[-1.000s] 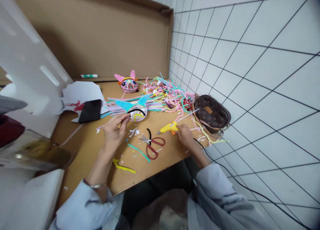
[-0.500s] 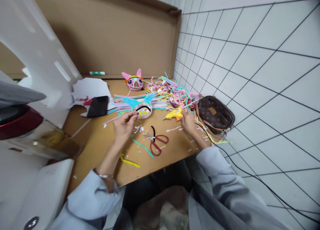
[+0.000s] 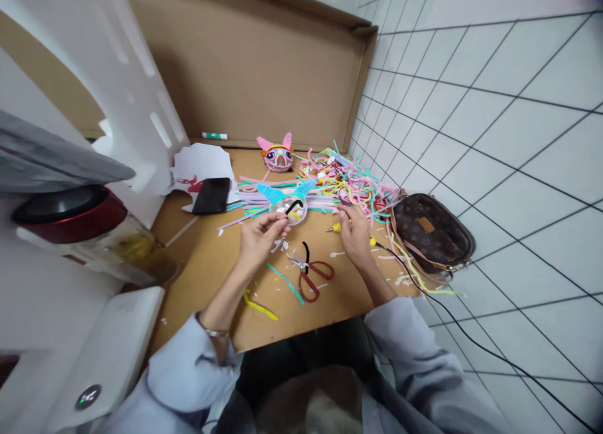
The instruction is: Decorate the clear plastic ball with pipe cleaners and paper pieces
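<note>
My left hand pinches a black pipe cleaner that curves in front of a clear round piece with blue ears. My right hand is wrapped round a yellow glue gun, its nozzle pointing left. Below and between my hands, red-handled scissors lie on the brown table beside another black strip. A teal strip and a yellow strip lie nearer the table's front edge.
Behind are a pink-eared figure, a tangle of pipe cleaners and a black phone. A brown bag sits at right by the tiled wall. A red-lidded container stands left. A black cord runs right.
The view has shifted, so the table's things appear further right. My right hand now covers more of the glue gun, and the black pipe cleaner shows a sharper bend.
</note>
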Demonstrator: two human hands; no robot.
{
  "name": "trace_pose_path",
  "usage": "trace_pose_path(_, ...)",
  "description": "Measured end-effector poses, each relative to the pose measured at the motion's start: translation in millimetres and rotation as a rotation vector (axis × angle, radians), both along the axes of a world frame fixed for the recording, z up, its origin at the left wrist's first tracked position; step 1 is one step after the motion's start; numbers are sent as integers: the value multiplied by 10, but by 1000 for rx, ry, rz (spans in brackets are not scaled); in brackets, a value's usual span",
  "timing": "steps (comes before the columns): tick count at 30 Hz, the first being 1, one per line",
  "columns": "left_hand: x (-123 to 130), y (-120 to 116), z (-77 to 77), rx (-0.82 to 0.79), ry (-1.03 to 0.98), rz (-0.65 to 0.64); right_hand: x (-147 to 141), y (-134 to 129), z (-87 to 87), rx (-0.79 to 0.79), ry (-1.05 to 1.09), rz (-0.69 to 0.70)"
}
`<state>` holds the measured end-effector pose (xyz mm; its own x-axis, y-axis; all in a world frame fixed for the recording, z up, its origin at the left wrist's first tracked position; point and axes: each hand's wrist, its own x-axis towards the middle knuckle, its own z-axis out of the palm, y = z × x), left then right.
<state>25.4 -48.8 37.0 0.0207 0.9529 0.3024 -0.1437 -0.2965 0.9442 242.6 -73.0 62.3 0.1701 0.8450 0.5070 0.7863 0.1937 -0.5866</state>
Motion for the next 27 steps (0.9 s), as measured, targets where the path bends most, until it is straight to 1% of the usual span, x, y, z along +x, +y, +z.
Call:
trace_pose_path(1,-17,16,-15,20,23,7,-85,60,32,11,173,72)
trace_pose_path(2,-36,32,-31,51,59,22,-167,126,61,-14,353,133)
trace_pose_path(3,-58,47,-46,96,112,44,-246,194,86,-76,515,198)
trace_pose_path(5,-105,71,-69,211,244,96,-387,319,134,-248,729,338)
trace_pose_path(6,-127,80,-77,274,308,120,-446,369,156,-314,772,394)
trace_pose_path(7,-145,86,-82,329,362,140,-496,409,175,-348,777,442)
trace_pose_path(8,-161,92,-86,373,407,157,-535,438,189,-349,756,477)
trace_pose_path(12,-187,110,-105,493,513,217,-600,487,172,-254,643,569)
trace_pose_path(16,-189,114,-128,558,549,272,-585,495,68,-330,680,609)
trace_pose_path(19,-185,102,-132,556,572,310,-583,485,0,-355,685,616)
trace_pose_path(24,-172,79,-107,602,572,352,-678,423,-51,-299,729,539)
trace_pose_path(27,-160,60,-83,611,562,396,-757,366,-63,-280,780,527)
